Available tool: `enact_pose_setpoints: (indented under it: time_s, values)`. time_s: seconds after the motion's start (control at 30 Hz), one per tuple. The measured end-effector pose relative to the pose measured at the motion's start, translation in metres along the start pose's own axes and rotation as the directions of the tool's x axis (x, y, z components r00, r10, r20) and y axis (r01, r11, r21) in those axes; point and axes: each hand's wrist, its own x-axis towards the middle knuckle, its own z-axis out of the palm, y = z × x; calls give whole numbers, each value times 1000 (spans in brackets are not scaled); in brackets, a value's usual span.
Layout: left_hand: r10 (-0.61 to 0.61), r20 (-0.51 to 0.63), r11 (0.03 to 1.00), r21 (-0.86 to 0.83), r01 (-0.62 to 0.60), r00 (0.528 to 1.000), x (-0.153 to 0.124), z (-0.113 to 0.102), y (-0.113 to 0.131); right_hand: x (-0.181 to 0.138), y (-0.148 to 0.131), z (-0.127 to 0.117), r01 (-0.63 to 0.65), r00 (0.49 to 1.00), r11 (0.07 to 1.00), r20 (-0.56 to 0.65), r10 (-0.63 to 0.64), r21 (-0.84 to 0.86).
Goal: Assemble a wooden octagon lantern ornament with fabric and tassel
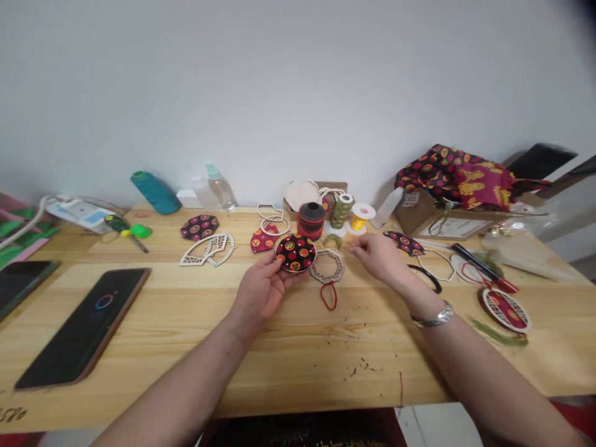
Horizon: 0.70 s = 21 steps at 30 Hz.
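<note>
My left hand [267, 282] is closed round the lower left edge of a round fabric-covered disc [295, 252], black with red, green and orange flowers. Right beside the disc lies an octagonal wooden frame [327, 266] with a red cord loop [328, 297] below it and a green tassel [333, 241] above. My right hand [375, 256] hovers over the table, thumb and fingers pinched together; what sits between the fingertips, if anything, is too small to make out. Close to it stands a spool of yellow thread [361, 217].
Behind stand a red-and-black cord spool [311, 220] and a green thread spool [342, 211]. Cut wooden shapes [209, 249] and a phone [86, 326] lie left. At right are a cardboard box [442, 220] with fabric, a red-tipped pen [484, 268] and an oval pendant [506, 309].
</note>
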Motion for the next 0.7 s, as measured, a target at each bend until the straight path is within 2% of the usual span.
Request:
enact_pose_setpoints:
  time_s: [0.13,0.3,0.5,0.6,0.7]
  values:
    - [6,-13,1000,-3,-6,1000,0,0,0,-4,-11,15,-8,999,997,46,4,78]
    - [12,-19,1000,-6,-12,1000,0,-1,-1,-10,-4,26,7,1000,994,13,-8,111]
    - [8,-3,1000,21,-8,1000,2,-2,-1,-9,1,39,87,994,989,-78,-78,120]
    - [6,-15,1000,21,-6,1000,2,-2,-1,-8,4,42,155,984,981,-111,-143,114]
    - [10,-24,1000,12,-10,1000,2,-2,0,-8,7,36,324,943,941,-116,-313,95]
